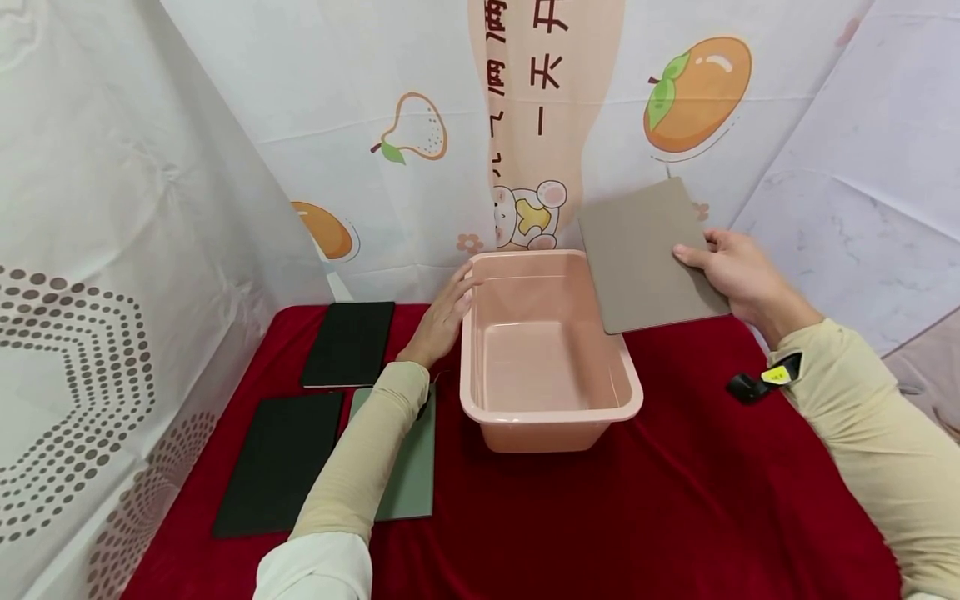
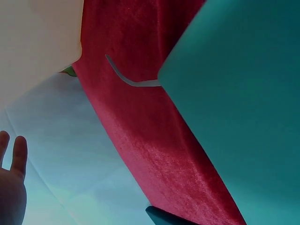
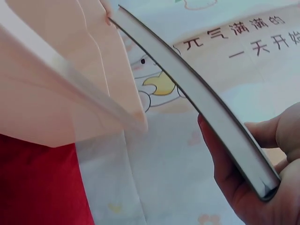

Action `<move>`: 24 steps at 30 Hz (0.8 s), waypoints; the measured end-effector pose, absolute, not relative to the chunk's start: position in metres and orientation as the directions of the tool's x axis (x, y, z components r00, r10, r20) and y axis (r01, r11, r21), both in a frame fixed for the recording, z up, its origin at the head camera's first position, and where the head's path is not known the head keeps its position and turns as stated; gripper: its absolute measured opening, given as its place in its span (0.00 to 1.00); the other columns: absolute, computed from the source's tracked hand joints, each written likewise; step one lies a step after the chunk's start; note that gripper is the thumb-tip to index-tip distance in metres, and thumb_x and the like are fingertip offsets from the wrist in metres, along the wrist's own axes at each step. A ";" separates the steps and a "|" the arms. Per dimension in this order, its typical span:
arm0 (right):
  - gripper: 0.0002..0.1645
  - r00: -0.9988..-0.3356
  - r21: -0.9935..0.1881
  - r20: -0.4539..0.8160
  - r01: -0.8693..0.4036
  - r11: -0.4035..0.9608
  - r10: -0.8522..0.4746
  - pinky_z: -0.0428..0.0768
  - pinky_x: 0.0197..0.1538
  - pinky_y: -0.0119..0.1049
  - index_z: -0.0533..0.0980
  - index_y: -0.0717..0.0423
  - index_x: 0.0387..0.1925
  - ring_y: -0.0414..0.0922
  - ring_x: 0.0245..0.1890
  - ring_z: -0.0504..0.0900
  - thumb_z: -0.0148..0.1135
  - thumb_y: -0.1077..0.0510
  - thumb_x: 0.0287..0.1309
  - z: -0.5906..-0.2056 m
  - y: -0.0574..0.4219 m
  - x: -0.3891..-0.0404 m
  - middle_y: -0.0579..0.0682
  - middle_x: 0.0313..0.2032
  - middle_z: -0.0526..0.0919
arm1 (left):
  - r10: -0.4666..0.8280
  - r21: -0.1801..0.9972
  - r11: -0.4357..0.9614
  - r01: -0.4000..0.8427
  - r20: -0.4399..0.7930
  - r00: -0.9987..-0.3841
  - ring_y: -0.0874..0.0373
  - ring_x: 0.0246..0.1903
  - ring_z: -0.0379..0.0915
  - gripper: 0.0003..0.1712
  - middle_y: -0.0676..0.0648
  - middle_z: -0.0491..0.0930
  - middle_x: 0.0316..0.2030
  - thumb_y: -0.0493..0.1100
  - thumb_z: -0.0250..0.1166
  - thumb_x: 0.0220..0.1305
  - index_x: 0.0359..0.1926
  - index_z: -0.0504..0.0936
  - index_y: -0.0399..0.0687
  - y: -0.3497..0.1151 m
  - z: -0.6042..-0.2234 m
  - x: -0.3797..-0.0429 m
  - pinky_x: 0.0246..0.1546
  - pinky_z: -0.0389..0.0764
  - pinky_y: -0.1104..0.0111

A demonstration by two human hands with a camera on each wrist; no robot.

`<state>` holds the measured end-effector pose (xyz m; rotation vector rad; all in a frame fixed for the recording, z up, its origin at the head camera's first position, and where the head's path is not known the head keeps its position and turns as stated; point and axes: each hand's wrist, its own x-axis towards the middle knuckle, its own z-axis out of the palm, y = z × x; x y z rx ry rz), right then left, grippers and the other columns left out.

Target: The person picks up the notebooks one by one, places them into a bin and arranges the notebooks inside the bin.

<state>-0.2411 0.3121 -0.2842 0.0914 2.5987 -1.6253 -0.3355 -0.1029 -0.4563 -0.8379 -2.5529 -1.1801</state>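
My right hand [image 1: 738, 271] grips a taupe hardcover notebook [image 1: 648, 258] by its right side, thumb on the cover. The notebook is tilted in the air over the right rim of a pink plastic basin [image 1: 551, 416]. In the right wrist view, the notebook's white page edge [image 3: 206, 98] shows between dark covers, with fingers and thumb on either side. My left hand [image 1: 442, 321] rests at the basin's left rim with its fingers extended, holding nothing. Beneath my left forearm lies a green notebook [image 1: 412, 475], partly hidden; its ribbon [image 2: 133, 83] shows in the left wrist view.
Two black notebooks [image 1: 348, 346] [image 1: 281, 462] lie at the left on the red cloth [image 1: 600, 525]. A white printed curtain [image 1: 360, 208] stands behind the basin, with more sheeting at both sides. A black strap [image 1: 750, 387] hangs from the right wrist.
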 end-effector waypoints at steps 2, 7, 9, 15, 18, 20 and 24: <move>0.27 -0.996 -0.897 -0.091 0.085 0.434 0.007 0.86 0.36 0.32 0.64 0.53 0.62 0.30 0.30 0.85 0.55 0.42 0.73 -0.283 0.308 -0.241 0.25 0.30 0.81 | 0.408 0.636 0.519 0.571 0.402 -0.820 0.60 0.80 0.45 0.32 0.64 0.45 0.81 0.65 0.32 0.80 0.74 0.66 0.63 -0.103 -0.456 -0.335 0.79 0.56 0.50; 0.32 -0.996 -0.894 -0.090 0.078 0.440 -0.006 0.85 0.35 0.32 0.62 0.61 0.67 0.31 0.29 0.85 0.54 0.44 0.74 -0.281 0.300 -0.243 0.26 0.30 0.81 | 0.412 0.630 0.518 0.578 0.409 -0.814 0.59 0.80 0.46 0.32 0.62 0.45 0.82 0.64 0.32 0.80 0.73 0.66 0.62 -0.103 -0.456 -0.335 0.79 0.57 0.50; 0.34 -0.995 -0.894 -0.093 0.076 0.441 -0.018 0.85 0.35 0.32 0.61 0.63 0.69 0.31 0.29 0.85 0.54 0.45 0.75 -0.281 0.297 -0.243 0.27 0.30 0.81 | 0.412 0.629 0.518 0.579 0.410 -0.814 0.59 0.80 0.46 0.32 0.62 0.45 0.82 0.64 0.32 0.80 0.73 0.66 0.62 -0.103 -0.456 -0.335 0.79 0.56 0.50; 0.30 -0.995 -0.904 -0.091 0.067 0.421 -0.039 0.85 0.37 0.31 0.61 0.62 0.68 0.30 0.31 0.85 0.52 0.47 0.76 -0.281 0.288 -0.245 0.28 0.31 0.81 | 0.406 0.633 0.524 0.570 0.402 -0.820 0.60 0.80 0.45 0.32 0.64 0.45 0.81 0.65 0.32 0.80 0.74 0.66 0.63 -0.103 -0.457 -0.335 0.79 0.56 0.50; 0.29 -0.994 -0.912 -0.094 0.061 0.406 -0.061 0.85 0.38 0.31 0.62 0.62 0.67 0.31 0.32 0.86 0.50 0.48 0.77 -0.279 0.281 -0.246 0.29 0.32 0.82 | 0.404 0.634 0.523 0.569 0.404 -0.821 0.61 0.80 0.45 0.33 0.65 0.45 0.81 0.66 0.32 0.80 0.73 0.67 0.62 -0.103 -0.457 -0.335 0.79 0.56 0.51; 0.27 -0.993 -0.917 -0.096 0.060 0.394 -0.073 0.86 0.38 0.31 0.62 0.62 0.66 0.31 0.32 0.86 0.50 0.48 0.77 -0.278 0.277 -0.246 0.30 0.32 0.82 | 0.405 0.632 0.522 0.573 0.408 -0.818 0.61 0.80 0.46 0.33 0.65 0.45 0.81 0.66 0.32 0.80 0.73 0.67 0.61 -0.103 -0.457 -0.335 0.79 0.56 0.52; 0.22 -0.993 -0.927 -0.093 0.061 0.371 -0.071 0.85 0.37 0.31 0.64 0.61 0.62 0.32 0.30 0.86 0.51 0.50 0.77 -0.279 0.268 -0.248 0.30 0.30 0.83 | 0.409 0.629 0.521 0.577 0.409 -0.816 0.61 0.80 0.46 0.32 0.65 0.45 0.81 0.65 0.32 0.80 0.72 0.67 0.60 -0.103 -0.456 -0.335 0.79 0.56 0.51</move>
